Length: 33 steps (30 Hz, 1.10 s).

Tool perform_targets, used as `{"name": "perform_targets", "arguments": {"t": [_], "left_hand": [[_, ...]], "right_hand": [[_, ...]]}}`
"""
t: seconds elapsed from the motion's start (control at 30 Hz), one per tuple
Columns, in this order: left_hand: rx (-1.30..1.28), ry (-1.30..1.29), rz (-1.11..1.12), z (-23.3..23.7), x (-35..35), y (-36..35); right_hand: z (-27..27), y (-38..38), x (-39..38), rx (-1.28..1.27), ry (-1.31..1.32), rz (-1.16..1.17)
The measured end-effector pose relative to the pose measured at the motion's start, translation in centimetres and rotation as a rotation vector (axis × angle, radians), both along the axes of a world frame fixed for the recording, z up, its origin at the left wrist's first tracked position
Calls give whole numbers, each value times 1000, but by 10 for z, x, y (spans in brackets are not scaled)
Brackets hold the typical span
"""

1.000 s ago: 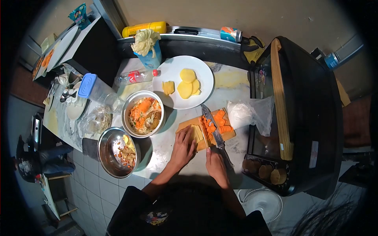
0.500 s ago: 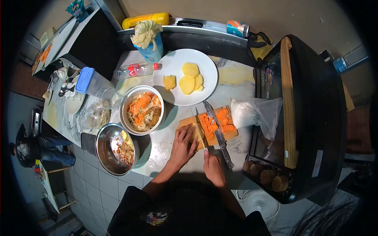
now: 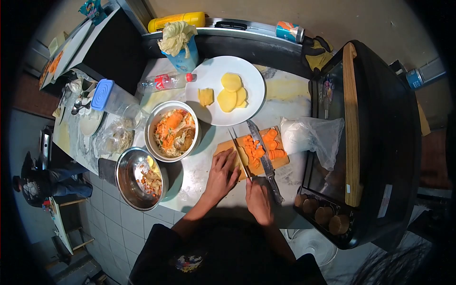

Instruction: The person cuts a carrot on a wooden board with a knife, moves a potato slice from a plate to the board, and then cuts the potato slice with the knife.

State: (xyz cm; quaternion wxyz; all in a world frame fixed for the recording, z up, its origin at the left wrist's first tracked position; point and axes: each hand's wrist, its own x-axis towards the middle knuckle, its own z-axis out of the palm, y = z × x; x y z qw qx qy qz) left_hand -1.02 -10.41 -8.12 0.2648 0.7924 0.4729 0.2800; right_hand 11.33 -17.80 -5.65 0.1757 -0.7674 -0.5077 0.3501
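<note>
My right hand [image 3: 258, 197] is wrapped round the handle of a thin knife [image 3: 239, 153], whose blade crosses the wooden cutting board [image 3: 280, 163]. To the left of that blade my left hand [image 3: 221, 175] presses a yellow potato piece [image 3: 236, 161] on the board, largely covered by its fingers. Orange carrot pieces [image 3: 254, 153] lie right of the blade. A second, broader knife [image 3: 264, 159] rests across the board among them. Behind the board, a white plate [image 3: 254, 90] bears potato slices [image 3: 231, 95] and a small stack of cut pieces [image 3: 205, 97].
At left are a white bowl [image 3: 148, 133] of shredded food, a steel bowl [image 3: 124, 190] of peelings, a plastic bottle [image 3: 164, 82] and a lidded container [image 3: 110, 99]. A white bag [image 3: 304, 135] and a black oven [image 3: 380, 142] stand right. Another person [image 3: 42, 180] stands far left.
The knife blade in my right hand has tilted and shifted slightly on the board. The whole view has moved a little. My left hand keeps its hold.
</note>
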Motion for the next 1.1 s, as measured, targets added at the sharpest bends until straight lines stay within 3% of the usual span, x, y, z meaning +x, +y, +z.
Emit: {"name": "perform_targets", "arguments": {"t": [0.43,1.1], "left_hand": [[17,8,26,1,3,1],[60,40,32,-2,5,-1]], "right_hand": [[-18,-10,-2,34,132,-43],[-14,-5,-9,34,79,-48]]}}
